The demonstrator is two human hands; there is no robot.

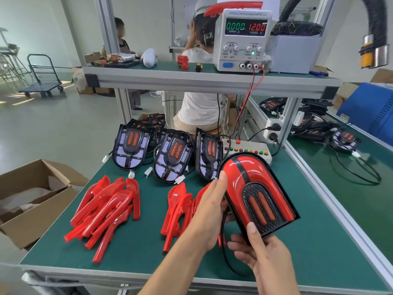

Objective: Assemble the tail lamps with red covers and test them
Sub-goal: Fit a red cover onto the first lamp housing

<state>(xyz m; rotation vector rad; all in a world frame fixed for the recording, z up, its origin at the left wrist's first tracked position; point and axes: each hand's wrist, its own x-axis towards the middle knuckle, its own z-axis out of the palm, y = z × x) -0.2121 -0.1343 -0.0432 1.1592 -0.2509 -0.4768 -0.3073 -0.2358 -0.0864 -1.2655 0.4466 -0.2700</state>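
Observation:
I hold a tail lamp (255, 188) with its red cover fitted above the green table (308, 241). My left hand (210, 209) grips its left edge, thumb on the red cover. My right hand (261, 254) grips its lower end, thumb on the black grille. Its black cable (225, 252) loops down to the table. Three uncovered lamp bases (131, 145) (172, 158) (207, 154) lean at the back. Loose red covers lie in a left pile (106, 209) and a middle pile (178, 209). A test box (246, 150) with coloured buttons sits behind the lamp.
A power supply (242, 39) reading 0.000 and 12.00 stands on the upper shelf (191, 79), with red and black leads (251, 92) running down. An open cardboard box (32, 199) sits at the left. More lamps (340, 137) lie on the right bench. People work behind the shelf.

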